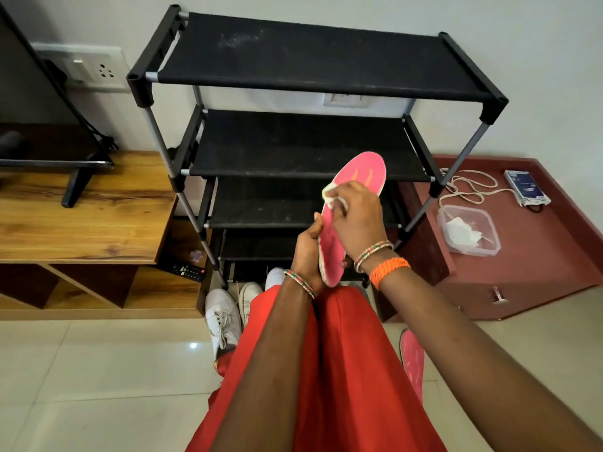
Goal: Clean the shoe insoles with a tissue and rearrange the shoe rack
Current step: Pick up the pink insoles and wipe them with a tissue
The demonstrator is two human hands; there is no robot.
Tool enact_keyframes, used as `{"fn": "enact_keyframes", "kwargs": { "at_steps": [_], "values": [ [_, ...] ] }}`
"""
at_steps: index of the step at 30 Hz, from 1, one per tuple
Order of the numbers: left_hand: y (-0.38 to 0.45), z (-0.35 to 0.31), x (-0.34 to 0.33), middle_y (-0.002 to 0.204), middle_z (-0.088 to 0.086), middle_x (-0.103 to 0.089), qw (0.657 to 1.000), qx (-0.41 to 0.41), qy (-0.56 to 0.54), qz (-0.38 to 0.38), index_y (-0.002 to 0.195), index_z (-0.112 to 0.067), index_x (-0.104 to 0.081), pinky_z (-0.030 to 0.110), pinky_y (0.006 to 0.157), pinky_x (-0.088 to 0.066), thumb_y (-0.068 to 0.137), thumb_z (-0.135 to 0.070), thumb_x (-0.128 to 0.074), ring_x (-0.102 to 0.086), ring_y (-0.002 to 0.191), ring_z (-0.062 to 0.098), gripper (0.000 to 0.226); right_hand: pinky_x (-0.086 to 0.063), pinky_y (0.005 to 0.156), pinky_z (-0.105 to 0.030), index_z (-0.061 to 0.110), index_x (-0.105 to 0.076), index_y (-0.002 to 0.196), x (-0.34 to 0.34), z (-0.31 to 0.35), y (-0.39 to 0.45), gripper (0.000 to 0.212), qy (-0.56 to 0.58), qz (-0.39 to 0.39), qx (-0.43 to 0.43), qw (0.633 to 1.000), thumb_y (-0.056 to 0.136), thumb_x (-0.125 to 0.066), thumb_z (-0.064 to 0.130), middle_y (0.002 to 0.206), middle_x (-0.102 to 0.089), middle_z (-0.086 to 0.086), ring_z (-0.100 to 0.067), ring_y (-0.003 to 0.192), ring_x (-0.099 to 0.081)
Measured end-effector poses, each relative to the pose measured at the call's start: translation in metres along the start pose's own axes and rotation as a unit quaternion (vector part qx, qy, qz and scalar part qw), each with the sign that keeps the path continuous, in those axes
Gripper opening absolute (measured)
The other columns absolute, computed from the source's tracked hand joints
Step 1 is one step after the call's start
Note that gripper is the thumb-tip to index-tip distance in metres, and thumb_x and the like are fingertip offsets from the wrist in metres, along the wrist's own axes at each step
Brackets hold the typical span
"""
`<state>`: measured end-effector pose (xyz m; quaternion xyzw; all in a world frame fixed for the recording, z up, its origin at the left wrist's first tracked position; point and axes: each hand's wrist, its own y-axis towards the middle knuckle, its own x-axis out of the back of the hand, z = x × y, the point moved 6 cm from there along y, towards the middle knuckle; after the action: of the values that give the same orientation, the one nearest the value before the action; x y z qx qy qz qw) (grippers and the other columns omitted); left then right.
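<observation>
pink insole held upright before a black shoe rack, both hands clamped on it.

nearest, a second pink insole (413, 360) lies on the tiled floor (81, 370) beside the red garment, with open floor to either side. above the lap, the left hand (306, 252) grips the heel end of the held insole (355, 177) while the right hand (357, 220) pinches a tissue (332, 195) against its left edge; the toe tilts up over the rack's middle shelves. white shoes (223, 316) stand at the foot of the shoe rack (310, 141), whose shelves show bare fabric. a wooden table (81, 216) flanks the rack's left edge; on a maroon cabinet (538, 265) to the right sits a clear container (470, 230).
</observation>
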<state>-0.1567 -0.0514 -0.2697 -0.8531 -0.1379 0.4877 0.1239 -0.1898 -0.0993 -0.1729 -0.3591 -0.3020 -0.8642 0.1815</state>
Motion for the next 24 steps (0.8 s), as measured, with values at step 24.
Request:
{"fn": "enact_keyframes", "kwargs": {
  "at_steps": [24],
  "values": [
    [-0.005,-0.018,0.008,0.092,0.009,-0.070,0.992,-0.081,-0.097,-0.002,0.101,-0.007,-0.066,0.032,0.083,-0.053,0.094,-0.042,-0.038,-0.067,0.086,0.022,0.045,-0.049,0.073,-0.038,0.015,-0.069,0.101,-0.006,0.019,-0.007,0.029,-0.128,0.070,0.055,0.988,0.085,-0.048,0.004,0.092,-0.063,-0.006,-0.027,0.094,-0.056]
  ]
}}
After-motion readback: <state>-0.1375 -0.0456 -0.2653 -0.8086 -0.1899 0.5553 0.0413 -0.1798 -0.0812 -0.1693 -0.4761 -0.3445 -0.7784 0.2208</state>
